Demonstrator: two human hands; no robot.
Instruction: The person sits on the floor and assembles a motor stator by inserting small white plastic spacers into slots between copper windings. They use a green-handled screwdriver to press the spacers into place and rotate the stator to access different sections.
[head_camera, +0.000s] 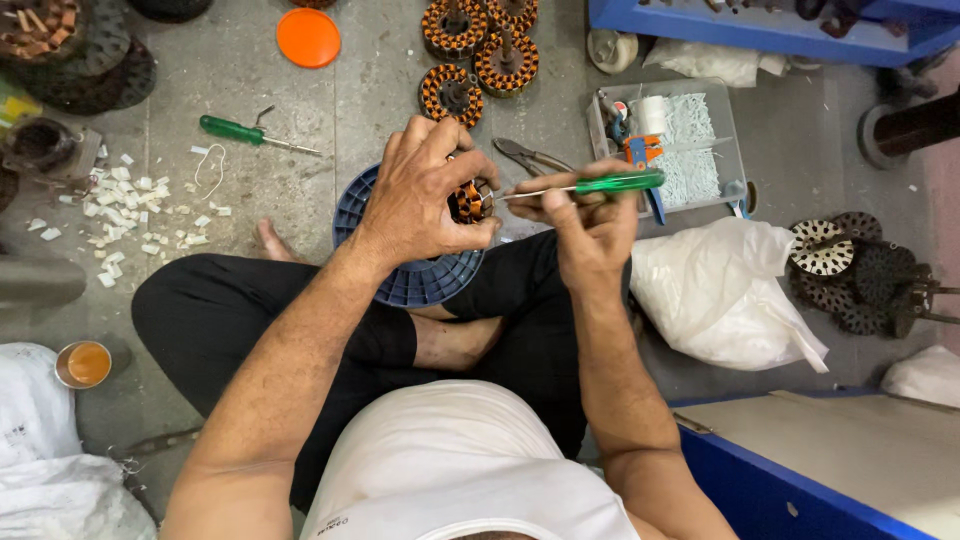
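**A:** Head view, what have I got in each hand?

**B:** My left hand (425, 195) is curled tight around a wound stator (468, 200), orange coils on a dark core, fingers over the top and thumb underneath. It sits above the blue ribbed spool (400, 280) resting on my crossed legs. My right hand (590, 225) is closed on the green-handled screwdriver (580, 186), pinched near the handle's front end.

**A:** Which way does the tool lie?

**B:** Its long axis runs nearly level across the picture, handle to the right, thin shaft pointing left, the tip meeting the stator just by my left fingertips. Whether the tip is inside a slot I cannot tell; my fingers hide it.

**A:** How would I do this step well?

**B:** My judgement: keep the stator braced against the spool so it cannot roll, steer the tip along the slot rather than across the wire, and press lightly, since a slip would scrape the winding or jab my left thumb.

**A:** Anything else close by?

**B:** Pliers (530, 156) on the floor just behind the hands, three more stators (480, 45) beyond, and a second green screwdriver (245, 132) well off to the left.
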